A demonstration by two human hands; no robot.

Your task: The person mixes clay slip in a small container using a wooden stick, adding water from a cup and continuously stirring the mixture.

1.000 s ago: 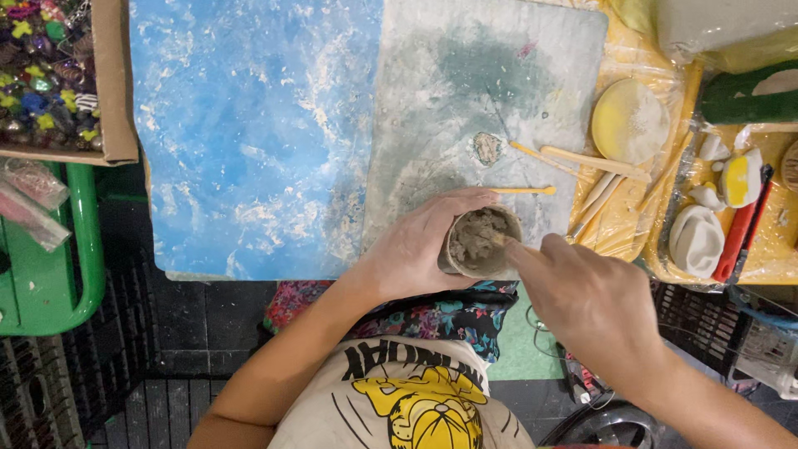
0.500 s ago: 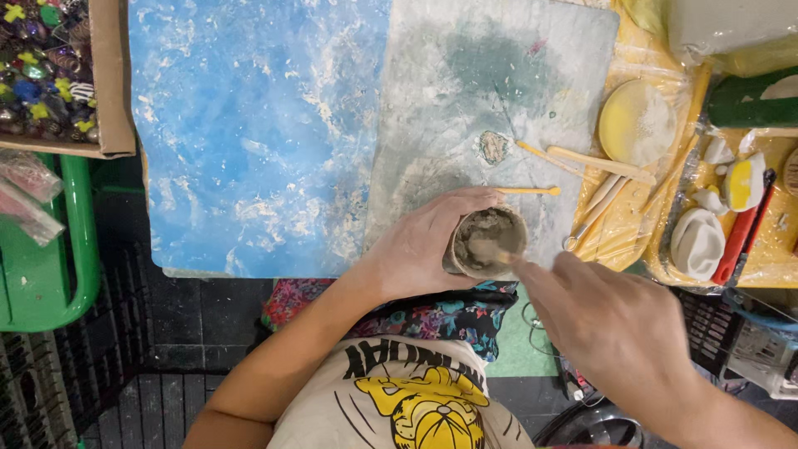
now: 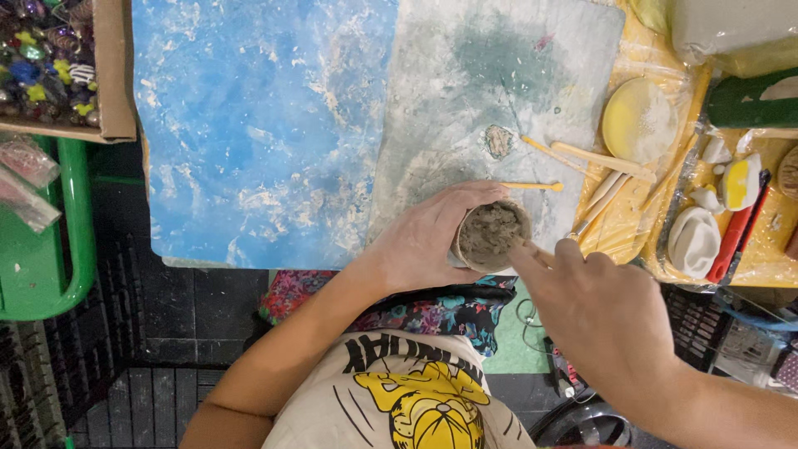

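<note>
1. Right hand (image 3: 603,312) has drawn back slightly from the cup rim, fingertips loosely pinched, holding nothing visible.
2. Left hand (image 3: 428,237) grasps clay cup (image 3: 492,235) at the worktop (image 3: 249,125) edge.
3. Soft, damp, easily dented; support the wall from outside.

My right hand (image 3: 603,312) has drawn back from the clay cup (image 3: 492,236) toward my body, so only my fingertip now touches its near rim, and the grey clay inside shows fully.
</note>
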